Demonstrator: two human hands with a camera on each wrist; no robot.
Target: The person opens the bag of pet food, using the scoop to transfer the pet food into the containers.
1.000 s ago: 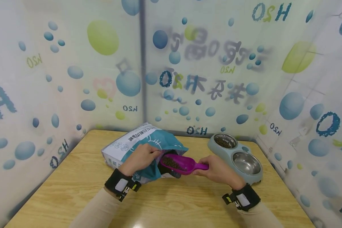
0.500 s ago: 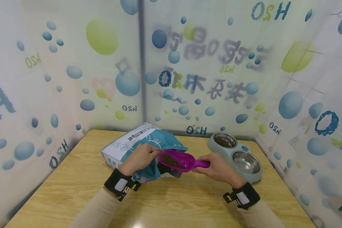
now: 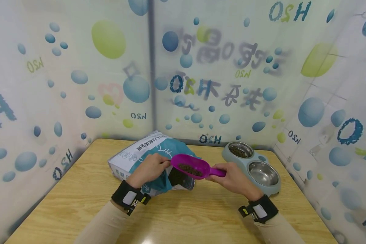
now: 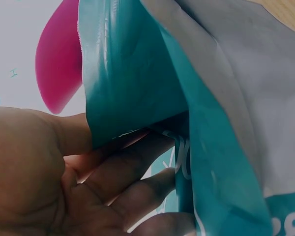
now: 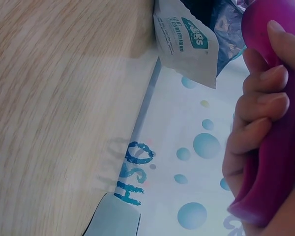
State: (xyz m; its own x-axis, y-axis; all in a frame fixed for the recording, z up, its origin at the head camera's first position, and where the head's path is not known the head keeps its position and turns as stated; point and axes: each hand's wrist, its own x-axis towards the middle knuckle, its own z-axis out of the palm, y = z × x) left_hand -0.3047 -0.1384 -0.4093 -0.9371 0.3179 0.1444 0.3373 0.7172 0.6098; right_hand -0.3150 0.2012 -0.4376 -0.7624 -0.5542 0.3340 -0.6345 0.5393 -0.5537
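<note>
On the table lies a teal and white pet food bag (image 3: 158, 144), its mouth facing right with dark kibble inside. My left hand (image 3: 152, 167) pinches the upper edge of that mouth; in the left wrist view the thumb is on one side of the teal film (image 4: 132, 64) and the fingers on the other. My right hand (image 3: 231, 176) grips the handle of a magenta scoop (image 3: 181, 159), fingers wrapped round it in the right wrist view. Brown kibble (image 3: 190, 169) lies in the scoop, which is raised in front of the bag mouth, its tip close to the left fingertips.
At the right stands a light blue double feeder (image 3: 250, 163). Its far steel bowl (image 3: 240, 150) holds some kibble; the near steel bowl (image 3: 263, 174) shows bare metal. Printed curtains (image 3: 213, 101) close in the wooden table (image 3: 195, 217) at the back and sides.
The scoop with kibble has risen out of the bag mouth and its open side has tilted, the kibble gathering toward the lower side. My left hand has stayed on the bag edge.
</note>
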